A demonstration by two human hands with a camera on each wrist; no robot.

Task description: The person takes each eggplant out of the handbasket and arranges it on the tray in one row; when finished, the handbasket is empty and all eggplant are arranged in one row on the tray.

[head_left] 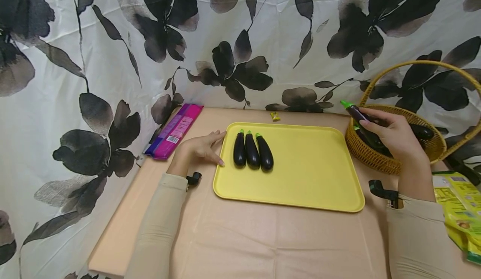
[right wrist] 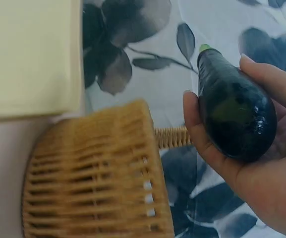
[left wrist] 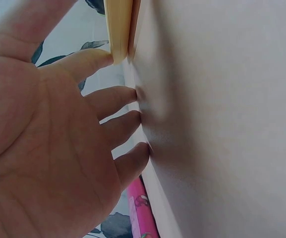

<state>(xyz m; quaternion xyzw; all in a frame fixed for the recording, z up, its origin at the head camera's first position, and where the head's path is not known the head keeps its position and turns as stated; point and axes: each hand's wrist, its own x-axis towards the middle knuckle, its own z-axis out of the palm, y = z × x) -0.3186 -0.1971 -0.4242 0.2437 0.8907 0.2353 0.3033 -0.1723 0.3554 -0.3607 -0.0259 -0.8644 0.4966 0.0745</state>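
Note:
Above the wicker basket [head_left: 388,167], my right hand [head_left: 398,135] grips a dark purple eggplant [right wrist: 234,106] with a green stem end, fingers and thumb on its sides. More eggplants [head_left: 370,139] lie inside the basket, partly hidden by that hand. A yellow tray [head_left: 308,170] lies in the middle of the table. Three eggplants stand out on its left part: a left one [head_left: 239,151], a middle one [head_left: 252,151] and a right one [head_left: 265,153], side by side with stems away from me. My left hand [head_left: 201,148] touches the tray's left edge; other fingertips [left wrist: 133,153] rest on the table.
A pink and purple packet [head_left: 174,133] lies at the back left. Behind the tray is a small yellow wrapper [head_left: 275,116]. Yellow-green bags [head_left: 460,208] lie at the right, and the basket's tall handle [head_left: 417,63] arches up. A floral cloth [head_left: 285,41] hangs behind the table.

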